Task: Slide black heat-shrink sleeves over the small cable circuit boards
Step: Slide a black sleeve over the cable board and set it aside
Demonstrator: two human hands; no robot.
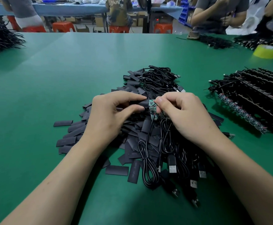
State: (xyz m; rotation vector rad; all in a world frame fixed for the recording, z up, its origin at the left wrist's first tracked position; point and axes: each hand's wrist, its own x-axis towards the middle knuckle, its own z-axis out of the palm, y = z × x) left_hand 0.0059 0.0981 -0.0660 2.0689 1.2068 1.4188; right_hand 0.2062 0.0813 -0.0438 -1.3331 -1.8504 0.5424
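1. Left hand (114, 111) pinches a black heat-shrink sleeve (143, 103); right hand (186, 111) pinches a small green circuit board (152, 103) at the sleeve's end.
2. Underneath lie heaped flat black sleeve pieces (77, 129) and coiled black USB cables (150, 159) on the green table (51, 78).

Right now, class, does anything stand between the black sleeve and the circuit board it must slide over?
Nothing visible does. The left hand holds the sleeve, its mouth at the circuit board; the right hand pinches the board's far end.
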